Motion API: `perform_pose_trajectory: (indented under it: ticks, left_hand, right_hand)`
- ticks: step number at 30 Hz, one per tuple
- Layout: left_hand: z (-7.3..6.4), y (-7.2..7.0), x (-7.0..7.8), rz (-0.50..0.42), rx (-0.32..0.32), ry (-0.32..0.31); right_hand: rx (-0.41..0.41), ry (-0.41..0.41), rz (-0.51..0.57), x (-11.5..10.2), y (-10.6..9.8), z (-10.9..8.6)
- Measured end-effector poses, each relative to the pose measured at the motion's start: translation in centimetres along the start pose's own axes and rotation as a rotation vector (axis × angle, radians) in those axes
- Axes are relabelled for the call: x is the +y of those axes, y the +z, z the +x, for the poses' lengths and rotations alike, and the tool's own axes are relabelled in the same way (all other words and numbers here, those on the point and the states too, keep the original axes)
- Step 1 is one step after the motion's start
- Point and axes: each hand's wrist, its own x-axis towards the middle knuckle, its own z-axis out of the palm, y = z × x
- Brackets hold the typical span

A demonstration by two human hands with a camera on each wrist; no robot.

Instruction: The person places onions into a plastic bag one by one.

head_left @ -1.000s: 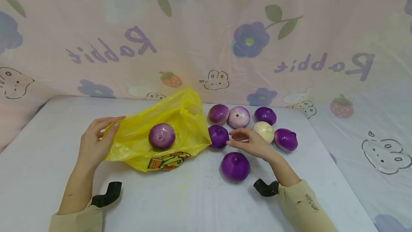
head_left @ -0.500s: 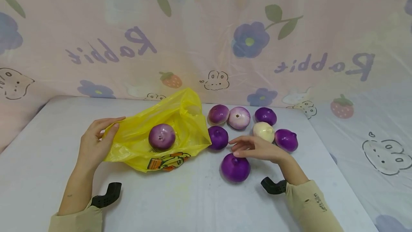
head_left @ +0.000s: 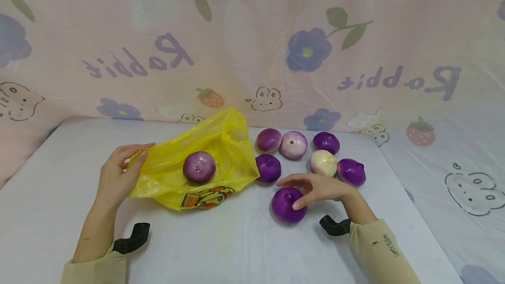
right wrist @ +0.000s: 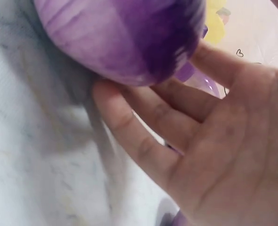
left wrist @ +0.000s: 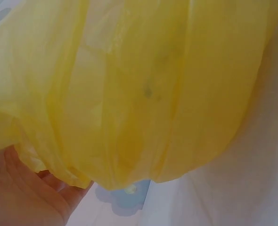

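Observation:
My left hand [head_left: 118, 176] pinches the left edge of a yellow plastic bag [head_left: 155, 163], whose mouth gapes toward me. A pale purple onion [head_left: 199, 167] rests inside it. In the left wrist view, the bag [left wrist: 129, 94] fills most of the picture above the hand [left wrist: 30, 197]. My right hand [head_left: 321, 187] reaches over a dark purple onion [head_left: 285, 210] at the front of the group, its thumb on the near side and fingers round the back. The right wrist view has the fingers [right wrist: 158, 117] against the underside of this onion [right wrist: 125, 37], which sits over the white tabletop.
Right of the bag lie several more onions: a dark purple onion [head_left: 269, 169] at the bag's edge, a pinkish onion [head_left: 293, 144] behind, a peeled white onion [head_left: 323, 163] and a purple onion [head_left: 351, 172]. A patterned cloth [head_left: 244, 47] hangs behind the white table [head_left: 221, 249].
My right hand has moved from beside the dark onion at the bag toward me, onto the front onion, and its fingers have come round it. The left hand and bag stay put.

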Motion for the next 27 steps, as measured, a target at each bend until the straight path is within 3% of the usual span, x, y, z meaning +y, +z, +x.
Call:
perform_pose_trajectory:
  ticks: [14,19,27]
  left_hand:
    - [0.1,-0.2,-0.1,0.002,-0.013,-0.024]
    - [0.1,-0.2,0.0,-0.001,-0.015,-0.017]
    - [-0.1,-0.2,0.2,0.023,-0.012,-0.005]
  right_hand:
    - [-0.027,-0.049,-0.049,0.2,-0.1,0.5]
    - [0.017,-0.08,-0.07,-0.2,-0.3,0.5]
    - [0.081,-0.061,-0.038,-1.2,-0.7,0.8]
